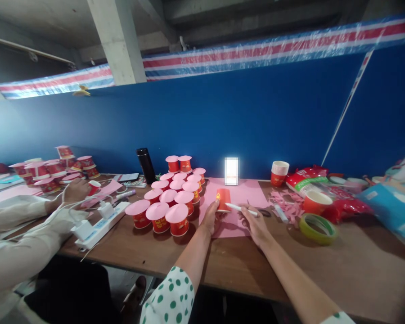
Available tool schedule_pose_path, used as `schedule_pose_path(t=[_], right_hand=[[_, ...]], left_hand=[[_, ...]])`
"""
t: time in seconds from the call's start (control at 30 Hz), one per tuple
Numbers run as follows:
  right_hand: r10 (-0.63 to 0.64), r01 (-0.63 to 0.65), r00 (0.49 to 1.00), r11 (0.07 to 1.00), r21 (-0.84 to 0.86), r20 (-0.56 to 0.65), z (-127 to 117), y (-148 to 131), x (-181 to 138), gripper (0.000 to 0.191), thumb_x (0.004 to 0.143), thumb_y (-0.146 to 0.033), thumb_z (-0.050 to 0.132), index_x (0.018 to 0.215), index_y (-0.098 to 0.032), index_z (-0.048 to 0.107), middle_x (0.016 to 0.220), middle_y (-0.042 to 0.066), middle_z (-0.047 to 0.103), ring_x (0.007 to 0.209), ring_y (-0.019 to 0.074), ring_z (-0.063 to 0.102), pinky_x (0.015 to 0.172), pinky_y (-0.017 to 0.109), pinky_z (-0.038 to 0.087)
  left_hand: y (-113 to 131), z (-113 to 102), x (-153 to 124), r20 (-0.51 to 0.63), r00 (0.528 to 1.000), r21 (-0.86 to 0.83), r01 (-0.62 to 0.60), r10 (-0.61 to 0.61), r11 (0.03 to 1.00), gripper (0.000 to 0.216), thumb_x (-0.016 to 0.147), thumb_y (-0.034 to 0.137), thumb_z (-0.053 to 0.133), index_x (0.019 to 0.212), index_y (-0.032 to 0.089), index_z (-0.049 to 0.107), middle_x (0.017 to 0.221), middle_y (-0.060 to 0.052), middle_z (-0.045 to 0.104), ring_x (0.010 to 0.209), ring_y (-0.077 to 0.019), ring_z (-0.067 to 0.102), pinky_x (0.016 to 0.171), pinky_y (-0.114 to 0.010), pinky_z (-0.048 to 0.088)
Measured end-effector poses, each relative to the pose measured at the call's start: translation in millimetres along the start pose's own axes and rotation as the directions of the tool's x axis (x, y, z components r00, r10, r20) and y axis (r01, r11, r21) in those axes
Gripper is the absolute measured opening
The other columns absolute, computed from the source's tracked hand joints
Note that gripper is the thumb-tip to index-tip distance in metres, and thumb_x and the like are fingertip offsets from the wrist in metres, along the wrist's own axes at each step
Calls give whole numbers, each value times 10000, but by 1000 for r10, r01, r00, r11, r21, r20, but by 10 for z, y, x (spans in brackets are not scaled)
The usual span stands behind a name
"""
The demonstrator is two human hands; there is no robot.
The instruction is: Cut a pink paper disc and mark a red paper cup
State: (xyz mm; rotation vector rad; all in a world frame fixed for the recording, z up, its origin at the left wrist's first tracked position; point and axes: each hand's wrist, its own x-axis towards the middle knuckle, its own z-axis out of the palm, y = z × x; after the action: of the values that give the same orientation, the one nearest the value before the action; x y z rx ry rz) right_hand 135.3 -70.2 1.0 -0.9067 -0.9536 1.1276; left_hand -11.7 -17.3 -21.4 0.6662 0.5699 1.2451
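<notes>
My left hand (209, 218) is closed round the side of a red paper cup (224, 197) with yellow print, over a pink paper sheet (248, 191). In my right hand (257, 228) is a white pen (238, 208), its tip pointing left at the lower part of the cup. I cannot tell whether the tip touches the cup. To the left stand rows of red cups (160, 225), each topped with a pink paper disc (157, 211). Dark scissor-like handles (265, 213) show partly behind my right hand.
A power strip (103, 225), a black flask (145, 165) and a co-worker's sleeves (23, 238) are left. Rightward lie stacked cups (279, 173), pink scraps (285, 203), a glue stick (281, 213), a tape roll (318, 228) and a red plastic bag (349, 204). A blue partition (202, 121) stands behind.
</notes>
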Motion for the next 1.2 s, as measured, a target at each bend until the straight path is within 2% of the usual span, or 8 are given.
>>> schedule_pose_path(t=[0.53, 0.83, 1.2], right_hand=[[11, -11, 1000, 999, -30, 4, 7, -15, -21, 377, 622, -472, 753, 846, -173, 702, 682, 30, 646, 541, 98, 515, 413, 177, 345], [30, -30, 1000, 999, -28, -2, 18, -38, -36, 331, 611, -432, 758, 775, -152, 691, 603, 11, 616, 521, 90, 503, 413, 169, 338], [47, -44, 995, 998, 34, -90, -14, 9, 25, 352, 584, -433, 768, 783, -155, 686, 585, 0, 608, 504, 78, 503, 397, 155, 320]], left_hand=[[-16, -26, 22, -13, 1000, 21, -15, 16, 1000, 351, 703, 427, 714, 894, 149, 618, 758, -36, 673, 750, -181, 655, 761, -313, 509], [-26, -32, 33, -19, 999, -2, -32, 32, 999, 313, 691, 407, 729, 827, 154, 605, 690, -10, 646, 686, -157, 638, 755, -307, 505], [-45, -48, 40, 12, 1000, -42, -19, 19, 999, 295, 751, 381, 679, 920, 144, 636, 775, -38, 677, 756, -165, 648, 789, -306, 505]])
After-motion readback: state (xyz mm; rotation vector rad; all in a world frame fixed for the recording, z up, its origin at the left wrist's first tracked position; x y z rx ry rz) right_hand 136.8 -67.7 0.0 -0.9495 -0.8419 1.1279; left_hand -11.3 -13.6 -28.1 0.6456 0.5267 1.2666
